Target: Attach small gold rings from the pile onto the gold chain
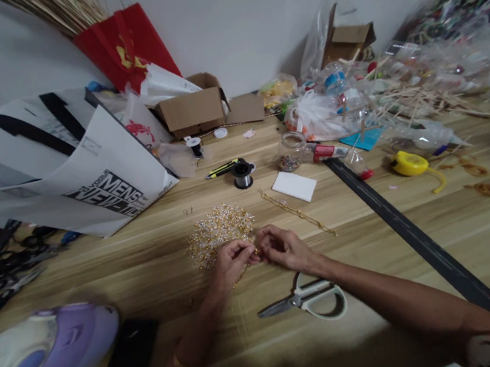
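Note:
My left hand [234, 260] is pinched at the near edge of a loose pile of clear and gold beads [219, 230]. A short gold beaded strand [241, 277] hangs from its fingers, with pale thin thread trailing on the table below. My right hand [284, 249] meets it fingertip to fingertip, thumb and index finger closed; whatever sits in that pinch is too small to make out. Just beyond the right hand lies a gold beaded chain [298, 212]. White-handled scissors [303, 300] rest in front of the right forearm, blades toward the left.
Behind the beads stand a wire spool [242, 175], a cutter knife [219, 169], a white card [294, 186] and a bead jar [289, 155]. A dark ruler strip [397, 219] and yellow tape measure [409, 163] lie right. Bags [108, 161], a box [192, 110] and plastic bottles [430, 70] crowd the back.

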`<state>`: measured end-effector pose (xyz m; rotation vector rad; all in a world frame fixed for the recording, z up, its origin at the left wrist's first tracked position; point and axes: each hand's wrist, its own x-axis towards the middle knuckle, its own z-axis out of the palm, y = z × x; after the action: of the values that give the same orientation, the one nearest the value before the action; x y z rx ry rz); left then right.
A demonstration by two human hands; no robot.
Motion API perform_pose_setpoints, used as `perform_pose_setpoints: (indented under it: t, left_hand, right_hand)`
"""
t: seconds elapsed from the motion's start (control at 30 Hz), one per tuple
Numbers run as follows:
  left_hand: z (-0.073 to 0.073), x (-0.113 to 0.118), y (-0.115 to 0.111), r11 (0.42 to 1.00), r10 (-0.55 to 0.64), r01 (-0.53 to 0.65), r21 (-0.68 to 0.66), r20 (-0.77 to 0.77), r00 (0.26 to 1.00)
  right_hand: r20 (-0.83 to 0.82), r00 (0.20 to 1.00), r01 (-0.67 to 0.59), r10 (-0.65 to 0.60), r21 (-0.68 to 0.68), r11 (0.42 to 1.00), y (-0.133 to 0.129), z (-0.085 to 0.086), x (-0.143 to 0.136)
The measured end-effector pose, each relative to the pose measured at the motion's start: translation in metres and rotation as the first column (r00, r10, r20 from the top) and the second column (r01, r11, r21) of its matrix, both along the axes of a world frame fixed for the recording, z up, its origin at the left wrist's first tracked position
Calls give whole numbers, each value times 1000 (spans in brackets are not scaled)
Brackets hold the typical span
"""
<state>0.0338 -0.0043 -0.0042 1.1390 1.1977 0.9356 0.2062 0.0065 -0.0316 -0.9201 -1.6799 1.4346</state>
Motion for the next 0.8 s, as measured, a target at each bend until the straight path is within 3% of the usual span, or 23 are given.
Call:
perform_pose_setpoints:
  t: [0.8]
  left_hand:
    - [-7,-2,0,999,6,-4,46,-51,999]
  right_hand:
    - [73,997,-11,12,-21,1000,3,-6,1]
